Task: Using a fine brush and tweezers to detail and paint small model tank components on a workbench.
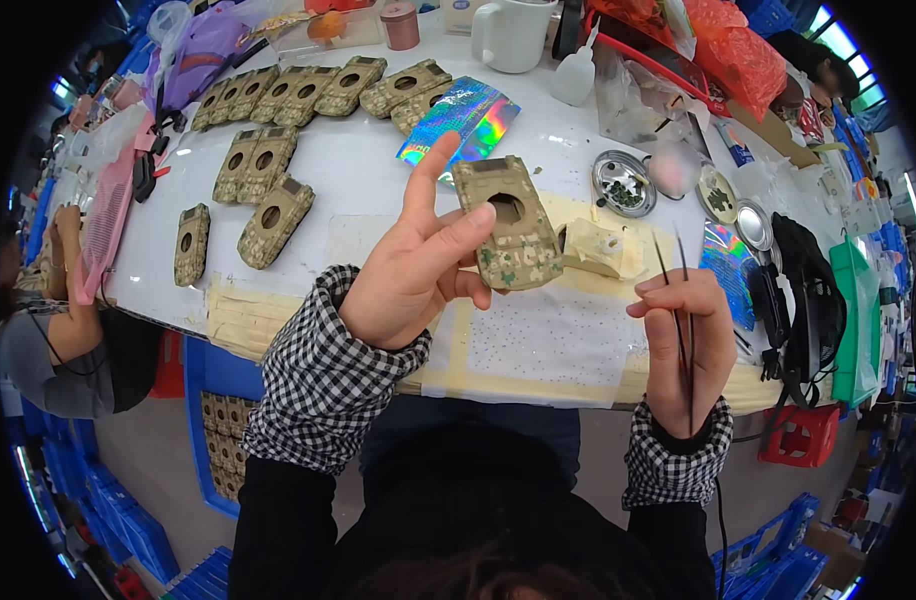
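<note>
L hand [403, 270] has a camo shell [523, 255], thumb on its face by the round hole, other fingers behind or beside it, index stretched up; grip is narrow, closed on the shell, which is held tilted above the table, just L of a tan block [590, 250]; R hand [693, 325] holds thin dark tweezers [690, 360] btwn thumb & fingers, pointing up, tips slightly apart, R of the block; speckled white sheet [538, 355] lies below, btwn the hands; more shells [268, 172] sit in rows, upper L of table, w/ shiny foil [463, 115] next to them; round tin [623, 185] w/ dark green bits is beyond the block; mug [515, 38] & squeeze bottle [575, 77] at far side; blue bin [200, 440] w/ shells, lower L, below table level.
</note>
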A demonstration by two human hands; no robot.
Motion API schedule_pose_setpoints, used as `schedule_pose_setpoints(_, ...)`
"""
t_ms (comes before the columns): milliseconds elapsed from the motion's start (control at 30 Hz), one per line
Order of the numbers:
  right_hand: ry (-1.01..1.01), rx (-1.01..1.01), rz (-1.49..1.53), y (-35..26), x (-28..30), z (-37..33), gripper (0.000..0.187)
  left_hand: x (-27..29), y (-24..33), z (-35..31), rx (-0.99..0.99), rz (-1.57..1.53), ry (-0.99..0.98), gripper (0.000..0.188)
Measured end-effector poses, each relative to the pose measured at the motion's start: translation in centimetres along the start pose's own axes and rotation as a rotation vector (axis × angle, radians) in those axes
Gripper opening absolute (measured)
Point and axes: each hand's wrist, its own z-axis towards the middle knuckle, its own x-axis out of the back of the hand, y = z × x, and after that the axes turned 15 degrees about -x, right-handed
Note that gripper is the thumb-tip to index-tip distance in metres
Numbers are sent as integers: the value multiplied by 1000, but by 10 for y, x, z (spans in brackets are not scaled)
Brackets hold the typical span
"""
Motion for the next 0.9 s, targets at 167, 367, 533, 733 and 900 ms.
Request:
schedule_pose_setpoints(167,115,166,-337,-3,4,24,13,4,-5,3,106,-156,-49,77)
schedule_pose_setpoints(367,176,269,-611,7,0,42,23,-7,-4,1,142,-202,-36,58)
schedule_pose_setpoints(533,133,264,-649,10,-5,45,20,-4,-8,3,198,-291,-78,55)
schedule_pose_setpoints(733,115,245,-662,10,-4,45,19,-4,-12,3,220,-298,-75,54)
schedule_pose_setpoints(900,240,314,-540,-3,0,43,19,-5,-12,2,223,-279,-69,53)
